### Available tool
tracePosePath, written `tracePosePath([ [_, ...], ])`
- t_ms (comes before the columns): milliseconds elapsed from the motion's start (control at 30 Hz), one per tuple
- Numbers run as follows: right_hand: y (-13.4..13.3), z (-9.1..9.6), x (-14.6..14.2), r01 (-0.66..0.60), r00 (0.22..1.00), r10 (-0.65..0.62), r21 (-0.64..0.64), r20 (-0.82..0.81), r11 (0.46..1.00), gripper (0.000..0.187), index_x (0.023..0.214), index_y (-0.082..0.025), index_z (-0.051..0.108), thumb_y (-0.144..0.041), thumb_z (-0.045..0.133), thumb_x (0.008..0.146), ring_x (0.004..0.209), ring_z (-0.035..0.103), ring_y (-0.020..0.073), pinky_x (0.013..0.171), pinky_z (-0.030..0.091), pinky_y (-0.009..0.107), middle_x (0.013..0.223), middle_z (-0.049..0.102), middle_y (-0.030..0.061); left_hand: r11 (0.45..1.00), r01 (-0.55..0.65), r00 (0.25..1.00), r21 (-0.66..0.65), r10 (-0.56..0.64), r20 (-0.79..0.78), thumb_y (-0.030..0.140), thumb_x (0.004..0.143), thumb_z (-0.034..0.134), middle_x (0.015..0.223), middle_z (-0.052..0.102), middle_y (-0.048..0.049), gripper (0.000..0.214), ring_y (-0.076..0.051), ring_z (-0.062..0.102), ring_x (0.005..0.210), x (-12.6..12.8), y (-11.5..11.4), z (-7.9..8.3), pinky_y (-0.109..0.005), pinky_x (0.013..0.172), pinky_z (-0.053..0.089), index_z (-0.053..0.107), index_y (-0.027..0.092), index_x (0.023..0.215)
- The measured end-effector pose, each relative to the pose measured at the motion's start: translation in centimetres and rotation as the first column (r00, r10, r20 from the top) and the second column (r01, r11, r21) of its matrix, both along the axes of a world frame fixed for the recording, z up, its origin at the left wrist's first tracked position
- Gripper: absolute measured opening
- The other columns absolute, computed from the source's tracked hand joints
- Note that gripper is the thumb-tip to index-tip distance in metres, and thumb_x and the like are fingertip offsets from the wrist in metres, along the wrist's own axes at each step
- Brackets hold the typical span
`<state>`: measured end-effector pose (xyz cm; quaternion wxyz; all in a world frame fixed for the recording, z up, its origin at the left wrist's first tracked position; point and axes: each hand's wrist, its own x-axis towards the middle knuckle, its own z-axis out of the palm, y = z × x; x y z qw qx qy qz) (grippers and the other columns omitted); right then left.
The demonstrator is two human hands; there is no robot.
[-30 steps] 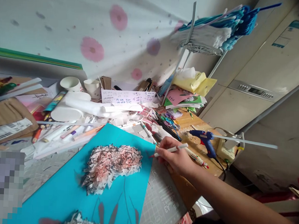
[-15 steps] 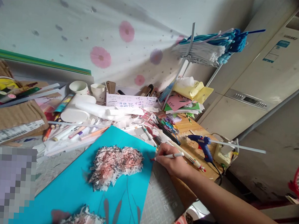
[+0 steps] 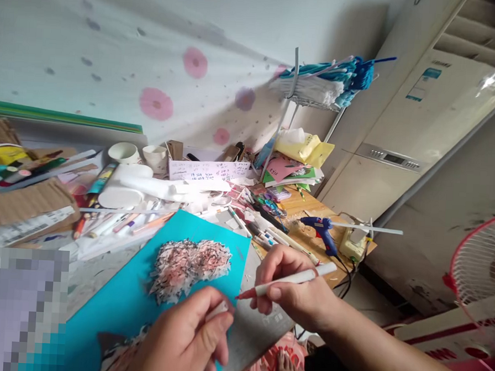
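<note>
Head view: white marker point(image 3: 289, 278) in right hand point(image 3: 297, 296)

The left hand point(image 3: 181, 342) has come in at 6 o'clock pinching a white bit point(image 3: 218, 311), and the right hand point(image 3: 295, 290) has drawn the pen point(image 3: 288, 279) off the card point(image 3: 142, 291) towards it

A red-tipped white pen point(image 3: 293, 277) is held nearly level in the right hand point(image 3: 303, 306), tip pointed at a white cap point(image 3: 217, 311) pinched in the left hand point(image 3: 181, 337).
</note>
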<state>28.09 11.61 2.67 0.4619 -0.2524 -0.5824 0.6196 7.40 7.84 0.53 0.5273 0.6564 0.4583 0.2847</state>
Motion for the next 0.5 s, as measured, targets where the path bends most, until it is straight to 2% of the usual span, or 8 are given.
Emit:
tracePosePath([
  [67,-0.1,0.0,0.1,-0.011,1.000,0.010,-0.022,-0.023,1.000,0.027,0.078,-0.018,0.062,-0.032,0.085,0.076,0.055,0.064,0.0115,0.055,0.051,0.022,0.064,0.071,0.0004,0.997,-0.020,0.998,-0.079,0.025,0.059,0.053,0.094,0.041,0.066,0.064,0.0032,0.036,-0.013,0.060,0.056,0.2,0.1,0.1,-0.024,0.057,0.045,0.051,0.023,0.077],
  [200,-0.3,0.4,0.2,-0.036,0.999,0.036,-0.063,0.006,0.997,0.021,0.077,-0.016,0.065,-0.023,0.085,0.075,0.054,0.064,0.0085,0.052,0.049,0.017,0.066,0.072,0.0014,0.996,0.004,0.999,-0.093,-0.001,0.037,0.050,0.092,0.044,0.066,0.063,0.0030,0.033,-0.014,0.061,0.057,0.3,-0.1,0.8,-0.025,0.058,0.044,0.051,0.022,0.075],
  [333,-0.8,1.0,0.2,-0.057,0.994,0.066,-0.101,0.086,0.993,0.019,0.076,-0.013,0.067,-0.013,0.085,0.070,0.054,0.061,0.0061,0.050,0.046,0.013,0.066,0.071,0.0012,0.997,0.054,0.998,-0.049,-0.055,-0.028,0.047,0.092,0.044,0.066,0.065,0.0028,0.034,-0.013,0.063,0.058,0.3,-0.4,1.3,-0.023,0.058,0.044,0.051,0.022,0.071],
  [433,-1.4,0.8,-0.1,-0.090,0.981,0.112,-0.135,0.161,0.987,0.021,0.074,-0.012,0.067,-0.009,0.086,0.065,0.056,0.058,0.0055,0.049,0.043,0.011,0.068,0.069,0.0015,0.994,0.107,0.987,-0.001,-0.106,-0.124,0.049,0.092,0.048,0.065,0.066,0.0027,0.036,-0.014,0.062,0.058,0.2,-0.8,1.0,-0.023,0.055,0.040,0.054,0.023,0.068],
  [500,-1.8,0.2,-0.6,-0.105,0.976,0.135,-0.170,0.172,0.980,0.022,0.073,-0.013,0.065,-0.015,0.086,0.067,0.059,0.060,0.0077,0.051,0.045,0.014,0.070,0.069,0.0029,0.994,0.051,0.989,0.095,-0.037,-0.146,0.053,0.090,0.054,0.061,0.065,0.0024,0.040,-0.015,0.060,0.059,0.3,-1.2,0.8,-0.024,0.054,0.037,0.054,0.023,0.062],
])
